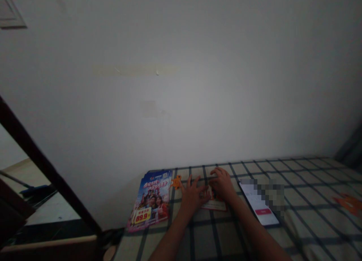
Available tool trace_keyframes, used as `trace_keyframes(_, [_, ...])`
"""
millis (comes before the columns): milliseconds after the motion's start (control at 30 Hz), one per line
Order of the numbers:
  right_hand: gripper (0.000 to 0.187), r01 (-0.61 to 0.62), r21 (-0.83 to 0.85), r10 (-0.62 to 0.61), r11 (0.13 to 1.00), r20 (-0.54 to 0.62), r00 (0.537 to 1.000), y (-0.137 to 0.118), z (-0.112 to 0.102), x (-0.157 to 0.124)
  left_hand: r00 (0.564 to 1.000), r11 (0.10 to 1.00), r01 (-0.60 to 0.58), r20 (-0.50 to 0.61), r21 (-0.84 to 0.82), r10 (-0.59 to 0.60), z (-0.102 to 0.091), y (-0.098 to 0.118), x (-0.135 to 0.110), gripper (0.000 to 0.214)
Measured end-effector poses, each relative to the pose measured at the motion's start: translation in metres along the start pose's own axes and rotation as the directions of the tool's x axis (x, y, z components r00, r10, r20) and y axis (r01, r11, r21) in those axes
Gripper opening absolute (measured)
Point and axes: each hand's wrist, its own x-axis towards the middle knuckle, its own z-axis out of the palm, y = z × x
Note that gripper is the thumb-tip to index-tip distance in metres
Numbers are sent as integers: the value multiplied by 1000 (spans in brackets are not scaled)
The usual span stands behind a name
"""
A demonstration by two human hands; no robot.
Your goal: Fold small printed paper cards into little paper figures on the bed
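Note:
A small printed card (215, 205) in white, red and orange lies on the checked cloth, mostly covered by my hands. My left hand (192, 195) rests at its left side, fingers spread and thumb over the card. From the right, my right hand (223, 183) reaches over it with bent fingers that stand apart; the fingertips touch or hover just above the card, I cannot tell which. Just beyond my left fingers is an orange paper cutout (176, 182). To its left lies a stack of glossy flyers (152, 200) with a yellow price patch.
A phone (260, 204) with a lit screen lies right of my right arm, partly blurred out. Another orange cutout (350, 203) is at the far right of the checked cloth (308, 193). A pale wall (198, 83) rises behind. A dark slanted frame (51, 166) stands at left.

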Motion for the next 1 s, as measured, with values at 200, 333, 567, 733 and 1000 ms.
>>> trace_keyframes(200, [12, -15, -5, 15, 1000, -21, 1000, -1, 3, 3, 1000, 1000, -5, 3, 10, 5, -1, -1, -1, 38])
trace_keyframes(333, [11, -35, 49, 38, 998, -75, 996, 6, 14, 0, 1000, 1000, -14, -12, -3, 14, 0, -2, -2, 38])
trace_keyframes(567, [15, 34, 152, -11, 988, -150, 989, 25, 29, -6, 997, 999, -18, -75, 28, 20, 5, -3, -3, 39])
trace_keyframes(733, [22, 104, 190, -77, 976, -144, 987, 26, 19, -19, 987, 998, -25, -159, 59, 34, 12, -6, -3, 36])
trace_keyframes(1000, [33, 206, 190, -205, 960, -24, 978, 6, 9, -49, 979, 996, -53, -194, 72, 66, 10, -5, -1, 25])
